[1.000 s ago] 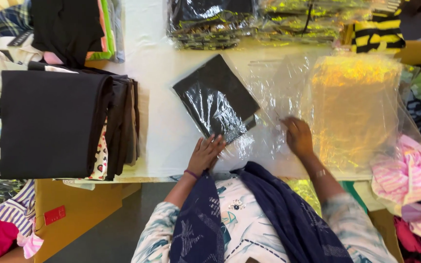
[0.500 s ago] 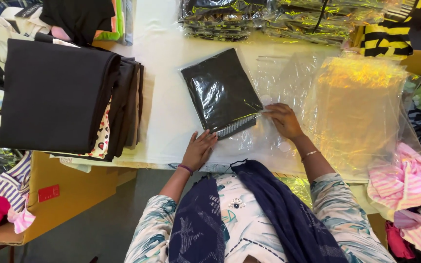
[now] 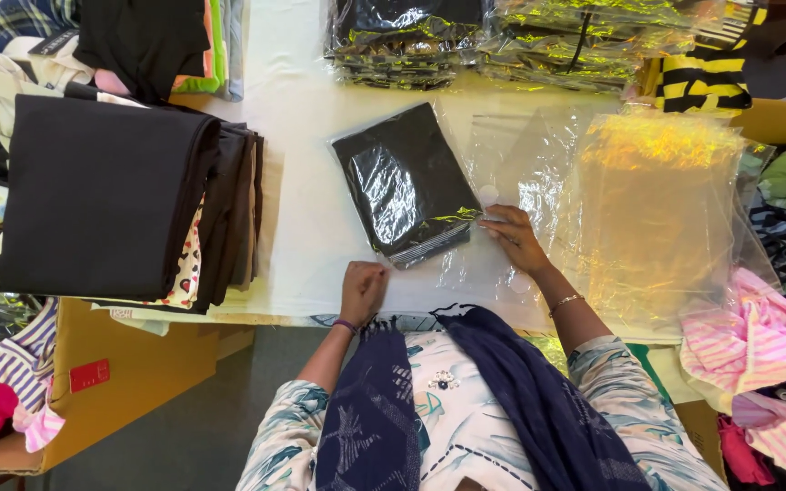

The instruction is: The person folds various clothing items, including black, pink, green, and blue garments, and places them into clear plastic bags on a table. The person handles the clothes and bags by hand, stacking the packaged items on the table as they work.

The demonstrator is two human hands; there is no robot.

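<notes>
A black folded garment in a clear plastic bag point(image 3: 407, 182) lies tilted on the white table point(image 3: 302, 182), in front of me. My right hand point(image 3: 516, 238) rests on the bag's lower right end, its fingertips gripping the bag's flap there. A stack of empty clear bags point(image 3: 648, 209) lies under and to the right of that hand. My left hand point(image 3: 361, 289) sits curled at the table's near edge, a little below the bag, with nothing in it.
A pile of folded dark garments point(image 3: 111, 200) fills the table's left side. Stacks of bagged garments point(image 3: 502, 41) line the far edge, with a yellow and black striped one point(image 3: 707, 77) at the right. Loose clothes point(image 3: 757, 336) lie at right; a cardboard box point(image 3: 120, 382) stands lower left.
My left hand has drawn back from the bag to the table's near edge and curled shut. My right hand has moved left to the bag's lower right end.
</notes>
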